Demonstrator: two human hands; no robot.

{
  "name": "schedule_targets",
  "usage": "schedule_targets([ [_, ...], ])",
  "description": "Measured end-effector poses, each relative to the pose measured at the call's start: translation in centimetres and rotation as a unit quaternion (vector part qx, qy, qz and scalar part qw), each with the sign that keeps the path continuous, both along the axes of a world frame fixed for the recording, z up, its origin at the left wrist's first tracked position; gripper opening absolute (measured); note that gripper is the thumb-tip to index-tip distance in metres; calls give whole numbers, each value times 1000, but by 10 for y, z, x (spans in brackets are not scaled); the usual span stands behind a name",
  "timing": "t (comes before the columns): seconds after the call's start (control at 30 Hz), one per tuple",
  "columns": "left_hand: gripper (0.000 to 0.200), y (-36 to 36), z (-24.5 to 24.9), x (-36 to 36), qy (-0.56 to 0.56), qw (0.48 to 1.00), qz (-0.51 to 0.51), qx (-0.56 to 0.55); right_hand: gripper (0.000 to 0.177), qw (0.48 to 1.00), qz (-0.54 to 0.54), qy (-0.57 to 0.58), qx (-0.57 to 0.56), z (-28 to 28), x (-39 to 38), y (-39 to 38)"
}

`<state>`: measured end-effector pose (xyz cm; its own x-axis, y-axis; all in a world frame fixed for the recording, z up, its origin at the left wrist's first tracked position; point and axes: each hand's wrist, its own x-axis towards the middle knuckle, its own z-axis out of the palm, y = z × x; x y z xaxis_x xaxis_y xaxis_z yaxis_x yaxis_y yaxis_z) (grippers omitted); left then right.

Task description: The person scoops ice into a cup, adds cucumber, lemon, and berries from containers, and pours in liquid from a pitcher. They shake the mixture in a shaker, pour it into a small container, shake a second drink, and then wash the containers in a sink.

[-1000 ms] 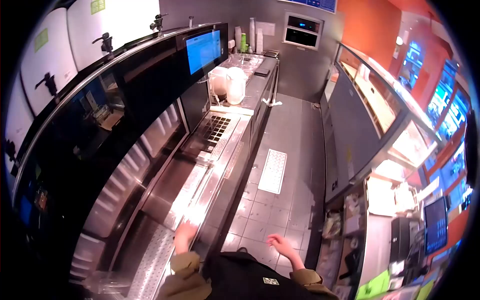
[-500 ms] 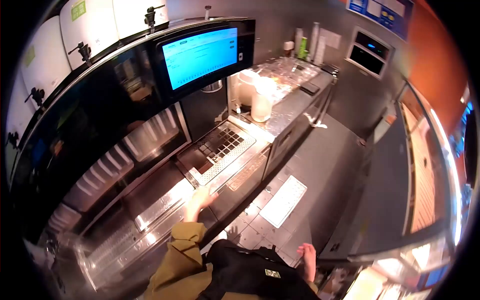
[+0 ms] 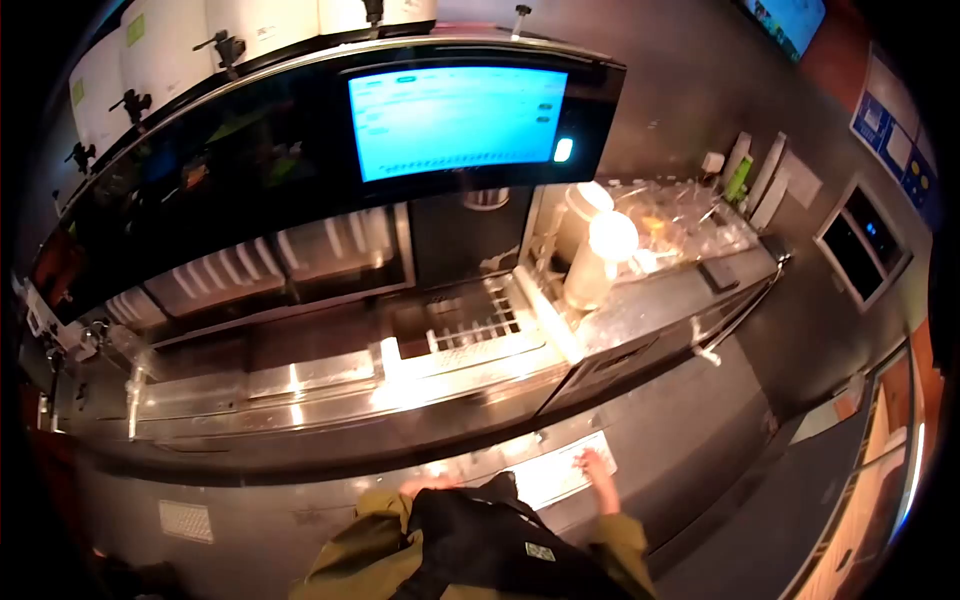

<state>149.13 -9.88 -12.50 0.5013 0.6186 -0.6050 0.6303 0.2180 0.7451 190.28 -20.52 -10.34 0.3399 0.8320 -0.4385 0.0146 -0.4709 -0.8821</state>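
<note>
My right hand (image 3: 597, 468) is in the air above the floor. Its fingers look loosely apart, with nothing seen in them. Behind it in the view lies a white rectangular floor panel (image 3: 545, 480). My left hand (image 3: 430, 483) is low, close to my black apron (image 3: 475, 545); it is blurred and its fingers cannot be made out. Both hands are apart from the steel counter (image 3: 490, 395). A drain grate (image 3: 475, 330) is set into that counter. To its right, pale pitcher-like containers (image 3: 590, 275) stand under bright glare.
A lit blue screen (image 3: 455, 125) is mounted above the counter. Clear plastic-wrapped items (image 3: 690, 215) and a dark flat phone-like object (image 3: 718, 274) lie on the right worktop. White containers with black taps (image 3: 225, 50) line the top left. A glass-edged counter (image 3: 880, 450) borders the right.
My view has turned to the right and levelled toward the counter. My left hand has left the counter edge and come down to my apron. My right hand has risen into view over the floor.
</note>
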Motion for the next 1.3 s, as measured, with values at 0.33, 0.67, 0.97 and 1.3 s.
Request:
schedule_targets([
  [0.33, 48, 58, -116, 191, -79, 970, -224, 59, 29, 947, 245, -59, -199, -44, 74, -64],
  [0.67, 36, 29, 12, 196, -146, 922, 333, 133, 27, 807, 551, -208, 26, -47, 128, -53],
  [0.97, 13, -319, -34, 75, 101, 654, 681, -314, 36, 820, 463, -77, -328, -69, 99, 83],
  [1.3, 22, -345, -57, -135, 72, 595, 784, -160, 37, 852, 434, -38, -289, -69, -191, 146],
])
